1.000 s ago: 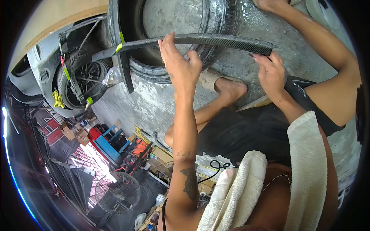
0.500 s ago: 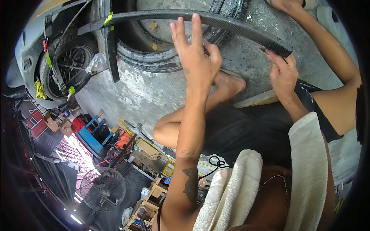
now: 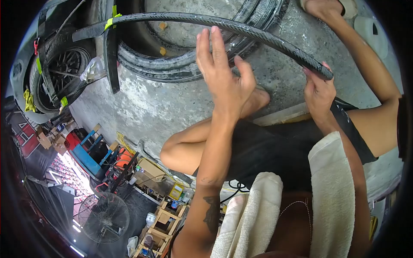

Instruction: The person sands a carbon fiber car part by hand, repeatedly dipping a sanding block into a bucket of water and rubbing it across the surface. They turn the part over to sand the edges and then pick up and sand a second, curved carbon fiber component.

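A long, curved black carbon-fibre strip (image 3: 262, 38) arcs across the upper part of the view, its narrow edge turned upward. My right hand (image 3: 320, 90) grips its right end, thumb and fingers pinched around it. My left hand (image 3: 226, 77) is open below the strip's middle, fingers extended. Its fingertips are close to the lower edge; whether they touch is unclear. Near the strip's left end, yellow-green tape (image 3: 112, 21) lies where it crosses an upright dark piece (image 3: 112, 64).
A tyre (image 3: 167, 69) lies on the grey concrete floor (image 3: 133, 103) beneath the strip. At left, a wheel (image 3: 64, 71) stands beside taped black pieces. My bent legs flank the floor below. A fan (image 3: 103, 217) and wooden crates (image 3: 161, 225) stand at lower left.
The strip has rolled from its broad face to its narrow edge. Its right end and my right hand are slightly lower. My left fingertips, earlier on the strip, are now below it.
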